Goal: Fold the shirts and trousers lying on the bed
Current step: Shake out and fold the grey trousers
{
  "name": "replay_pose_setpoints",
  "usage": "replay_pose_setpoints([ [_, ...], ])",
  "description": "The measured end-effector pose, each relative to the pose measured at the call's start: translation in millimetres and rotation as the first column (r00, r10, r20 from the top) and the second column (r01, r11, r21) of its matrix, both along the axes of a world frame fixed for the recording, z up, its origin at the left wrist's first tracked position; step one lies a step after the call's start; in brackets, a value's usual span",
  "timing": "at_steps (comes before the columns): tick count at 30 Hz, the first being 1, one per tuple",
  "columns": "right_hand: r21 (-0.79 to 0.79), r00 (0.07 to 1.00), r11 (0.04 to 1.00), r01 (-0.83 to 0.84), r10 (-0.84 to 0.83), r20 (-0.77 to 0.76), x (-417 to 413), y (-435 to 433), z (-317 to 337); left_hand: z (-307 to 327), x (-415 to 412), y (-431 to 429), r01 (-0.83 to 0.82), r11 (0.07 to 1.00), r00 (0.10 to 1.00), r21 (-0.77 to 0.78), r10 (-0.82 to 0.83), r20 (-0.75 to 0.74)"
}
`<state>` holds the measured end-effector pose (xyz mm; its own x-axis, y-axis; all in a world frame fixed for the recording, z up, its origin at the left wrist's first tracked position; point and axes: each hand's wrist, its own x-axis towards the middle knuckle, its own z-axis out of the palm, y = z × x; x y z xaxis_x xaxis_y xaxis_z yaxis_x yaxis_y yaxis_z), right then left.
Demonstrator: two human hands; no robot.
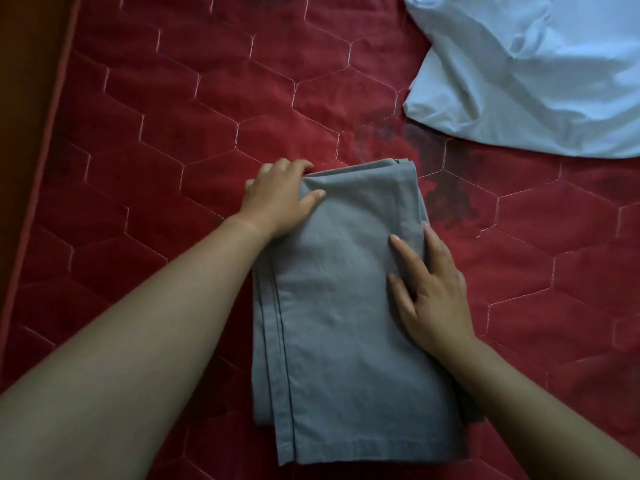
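Grey trousers (339,306) lie folded into a long stack of layers in the middle of the red quilted bed (173,133). My left hand (280,199) grips the far left corner of the stack, thumb on top and fingers curled under the edge. My right hand (429,289) rests flat on the stack's right edge with fingers straight and spread. A crumpled white shirt (530,74) lies unfolded at the far right of the bed, apart from both hands.
The bed's left edge with a raised red border (45,140) runs down the left side; beyond it is dark floor or wall. Dark stains mark the cover (446,199) just right of the trousers.
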<state>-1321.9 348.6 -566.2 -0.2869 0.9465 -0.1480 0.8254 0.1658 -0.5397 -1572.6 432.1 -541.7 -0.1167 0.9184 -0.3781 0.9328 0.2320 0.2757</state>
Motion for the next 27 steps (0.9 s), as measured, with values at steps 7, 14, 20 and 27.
replay_pose_setpoints([
  [7,-0.073,0.976,0.997,0.03,-0.045,-0.214,13.3,0.1,17.2,24.6,1.1,-3.4,-0.064,0.998,0.988,0.003,0.063,0.142],
  [14,-0.131,0.945,0.976,0.176,-0.204,-0.255,31.8,8.8,60.1,74.7,5.3,-37.3,-0.074,0.983,0.958,0.17,0.023,0.285],
  [20,-0.026,0.917,0.985,0.171,-0.168,-0.361,21.5,38.2,139.2,120.9,36.7,-103.8,-0.125,0.958,0.924,0.257,0.018,0.382],
  [27,-0.067,0.975,0.985,-0.161,0.148,-0.166,-3.5,37.6,161.2,122.6,70.8,-199.1,-0.115,0.973,0.872,0.199,0.003,0.49],
])
